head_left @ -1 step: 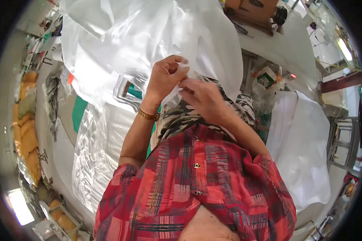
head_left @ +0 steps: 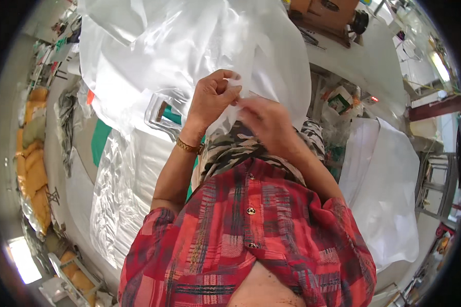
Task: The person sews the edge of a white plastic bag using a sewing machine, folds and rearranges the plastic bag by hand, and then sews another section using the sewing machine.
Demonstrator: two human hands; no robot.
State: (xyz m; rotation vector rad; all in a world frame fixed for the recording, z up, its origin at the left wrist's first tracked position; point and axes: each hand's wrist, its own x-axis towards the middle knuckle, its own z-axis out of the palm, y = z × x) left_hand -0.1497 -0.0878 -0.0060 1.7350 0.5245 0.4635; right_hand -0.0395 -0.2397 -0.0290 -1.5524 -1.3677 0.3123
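Observation:
A large sheet of whitish, translucent plastic (head_left: pixel 189 46) spreads out in front of me, its near edge hanging down by my lap. My left hand (head_left: pixel 210 100) is closed in a pinch on that near edge, thumb against the bent fingers. Right beside it, my right hand (head_left: pixel 269 120) is smeared by motion; its fingertips are close to the left thumb and the pinched plastic. Whether the right fingers grip anything is not visible. A gold-coloured watch (head_left: pixel 189 147) circles my left wrist.
A metal frame piece (head_left: pixel 153 110) lies left of my left hand. Crinkled clear plastic (head_left: pixel 120 189) covers the lower left, and another white sheet (head_left: pixel 379 189) hangs at the right. A brown machine (head_left: pixel 325 18) with a black knob stands at the far right of the table.
My right hand has shifted slightly to the right and its blurred fingers have changed position. The left hand keeps its pinch on the plastic sheet in nearly the same place.

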